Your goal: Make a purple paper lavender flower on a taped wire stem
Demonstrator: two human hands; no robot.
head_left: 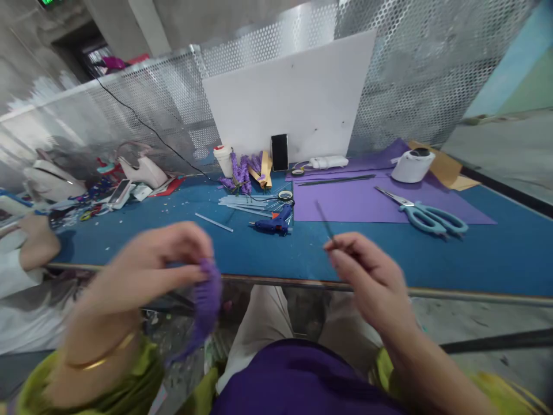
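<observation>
At blue table (496, 259) edge, left hand (159, 256) pinches 1 purple strip (207, 302), dangling down; right hand (371, 274), fingertips closed on 1 dark stem (325, 222), slants it forward-left, strip well apart.

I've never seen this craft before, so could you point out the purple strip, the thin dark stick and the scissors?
Purple strip (208, 305), head view: on its blurred, hanging middle.
Thin dark stick (325, 221), head view: halfway along its shaft.
Scissors (412, 206), head view: where blades and handles meet.
</observation>
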